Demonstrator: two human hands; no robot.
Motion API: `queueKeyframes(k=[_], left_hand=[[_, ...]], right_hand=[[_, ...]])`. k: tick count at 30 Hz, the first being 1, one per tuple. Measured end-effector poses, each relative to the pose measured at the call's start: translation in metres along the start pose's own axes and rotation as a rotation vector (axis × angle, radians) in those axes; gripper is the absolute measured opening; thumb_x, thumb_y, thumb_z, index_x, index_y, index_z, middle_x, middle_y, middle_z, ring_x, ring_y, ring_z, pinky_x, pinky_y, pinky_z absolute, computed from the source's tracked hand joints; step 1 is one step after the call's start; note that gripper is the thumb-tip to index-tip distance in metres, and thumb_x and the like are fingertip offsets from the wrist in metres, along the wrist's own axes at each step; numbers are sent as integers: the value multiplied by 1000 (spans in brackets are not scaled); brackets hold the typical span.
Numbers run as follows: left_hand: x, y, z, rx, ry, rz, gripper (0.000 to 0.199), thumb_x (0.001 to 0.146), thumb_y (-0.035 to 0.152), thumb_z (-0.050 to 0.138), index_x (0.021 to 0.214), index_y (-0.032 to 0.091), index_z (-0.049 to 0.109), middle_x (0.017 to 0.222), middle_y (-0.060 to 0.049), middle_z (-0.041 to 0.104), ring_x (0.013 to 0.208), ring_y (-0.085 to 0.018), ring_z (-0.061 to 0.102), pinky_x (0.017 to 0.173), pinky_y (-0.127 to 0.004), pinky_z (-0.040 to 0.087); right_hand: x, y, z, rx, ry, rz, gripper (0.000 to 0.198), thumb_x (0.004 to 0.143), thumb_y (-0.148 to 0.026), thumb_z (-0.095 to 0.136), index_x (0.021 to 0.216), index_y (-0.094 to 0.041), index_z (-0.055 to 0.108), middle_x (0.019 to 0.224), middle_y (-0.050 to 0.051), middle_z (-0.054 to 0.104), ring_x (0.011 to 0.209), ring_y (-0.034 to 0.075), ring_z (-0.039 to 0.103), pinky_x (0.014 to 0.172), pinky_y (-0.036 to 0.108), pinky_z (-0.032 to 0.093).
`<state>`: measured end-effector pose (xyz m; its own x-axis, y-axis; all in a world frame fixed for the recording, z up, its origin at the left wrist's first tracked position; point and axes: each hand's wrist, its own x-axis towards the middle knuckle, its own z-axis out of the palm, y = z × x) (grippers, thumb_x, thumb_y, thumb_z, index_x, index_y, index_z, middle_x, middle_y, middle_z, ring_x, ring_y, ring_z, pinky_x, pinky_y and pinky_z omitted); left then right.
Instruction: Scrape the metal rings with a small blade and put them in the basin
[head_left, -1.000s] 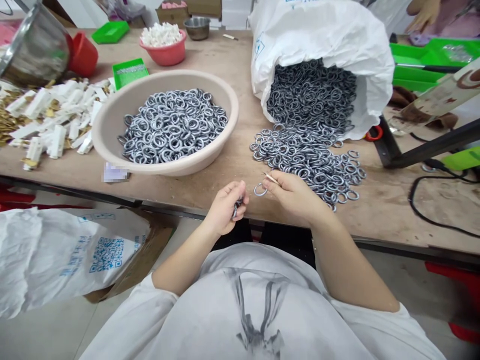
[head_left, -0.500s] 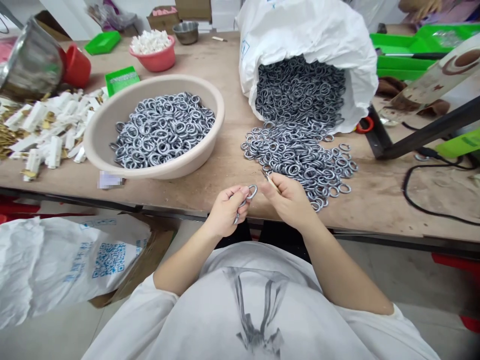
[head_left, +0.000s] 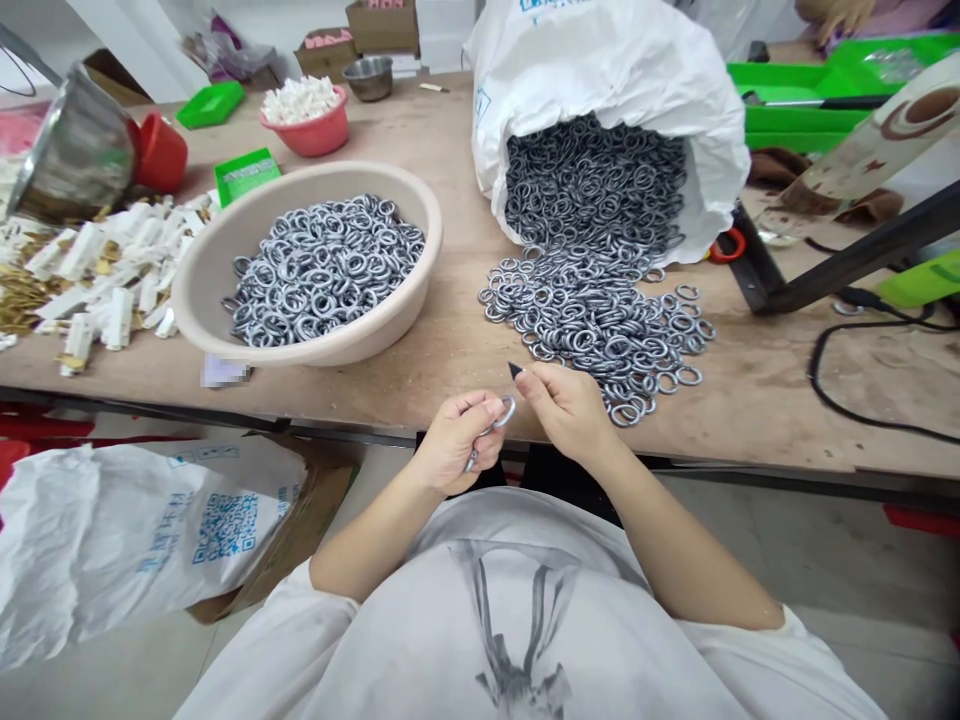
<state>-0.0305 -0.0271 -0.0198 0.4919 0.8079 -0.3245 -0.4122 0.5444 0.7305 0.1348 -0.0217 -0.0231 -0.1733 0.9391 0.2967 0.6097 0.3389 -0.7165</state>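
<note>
My left hand (head_left: 463, 440) is closed on grey rings; one ring (head_left: 508, 411) stands up between thumb and forefinger, and more show between the lower fingers. Closed too, my right hand (head_left: 570, 412) grips a small knife (head_left: 514, 370); its dark pointed tip juts out past the thumb, while the fingers hide the rest. A short gap separates the two hands at the table's front edge. Just beyond my right hand lies a loose heap of grey rings (head_left: 600, 310), spilling from the mouth of a white sack (head_left: 600, 60). To the left, a beige basin (head_left: 431, 235) holds many similar rings.
White and gold parts (head_left: 86, 265) are piled at the left by a metal bowl (head_left: 79, 150). Green trays (head_left: 247, 178), a red bowl (head_left: 307, 135) and a small metal bowl (head_left: 369, 78) stand farther back. A black frame (head_left: 847, 260) and cable (head_left: 817, 385) occupy the right. Another person's hand (head_left: 844, 15) shows top right.
The knife has turned in my right hand, so its dark tip now shows broader and its pale handle is hidden. Both hands sit slightly lower in view.
</note>
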Motion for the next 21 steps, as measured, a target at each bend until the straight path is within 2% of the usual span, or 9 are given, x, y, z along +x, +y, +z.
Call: queueKeyframes(k=[3, 6, 9, 10, 12, 17, 21], left_hand=[[1, 3, -3, -46, 25, 20, 37, 74, 43, 76, 67, 17, 51, 43, 10, 32, 32, -1, 20, 29, -11, 19], [4, 6, -8, -130, 33, 5, 27, 75, 37, 71, 70, 17, 53, 45, 9, 34, 33, -2, 23, 29, -12, 19], [6, 8, -15, -216, 17, 3, 18, 73, 30, 66, 70, 17, 54, 50, 7, 40, 35, -4, 28, 29, -13, 20], [6, 8, -17, -237, 15, 16, 17, 72, 29, 65, 69, 17, 54, 52, 6, 42, 35, -4, 30, 30, -13, 21], [5, 9, -21, -265, 22, 51, 15, 71, 27, 63, 67, 17, 52, 58, 5, 45, 37, -4, 33, 30, -14, 20], [1, 12, -27, -299, 51, 78, 15, 69, 27, 61, 69, 17, 51, 65, 3, 47, 41, -4, 38, 32, -13, 20], [4, 14, -27, -236, 150, 139, 29, 71, 37, 68, 68, 17, 48, 65, 4, 47, 42, -4, 39, 32, -13, 19]], right_hand=[[-3, -3, 1, 32, 23, -90, 51, 101, -54, 34, 62, -22, 34, 58, -3, 42, 54, 12, 38, 56, 28, 25], [-2, -7, 0, -51, 10, -145, 52, 100, -57, 34, 63, -22, 41, 60, -1, 48, 56, 12, 42, 57, 28, 27], [18, -3, -2, -302, 9, 21, 45, 96, -60, 44, 82, -20, 62, 75, 5, 64, 66, 17, 55, 59, 28, 31], [29, 0, -2, -405, -7, 91, 40, 94, -58, 50, 96, -21, 65, 87, 7, 69, 73, 20, 60, 62, 29, 33], [55, 6, -1, -596, -63, 163, 35, 94, -51, 55, 112, -22, 66, 105, 10, 71, 82, 24, 65, 64, 30, 36], [111, 17, 14, -805, -159, 171, 37, 94, -40, 57, 123, -17, 64, 118, 17, 70, 96, 30, 69, 71, 32, 44], [122, 19, 15, -816, -205, 178, 34, 95, -40, 56, 116, -17, 68, 116, 17, 71, 98, 28, 68, 73, 32, 44]])
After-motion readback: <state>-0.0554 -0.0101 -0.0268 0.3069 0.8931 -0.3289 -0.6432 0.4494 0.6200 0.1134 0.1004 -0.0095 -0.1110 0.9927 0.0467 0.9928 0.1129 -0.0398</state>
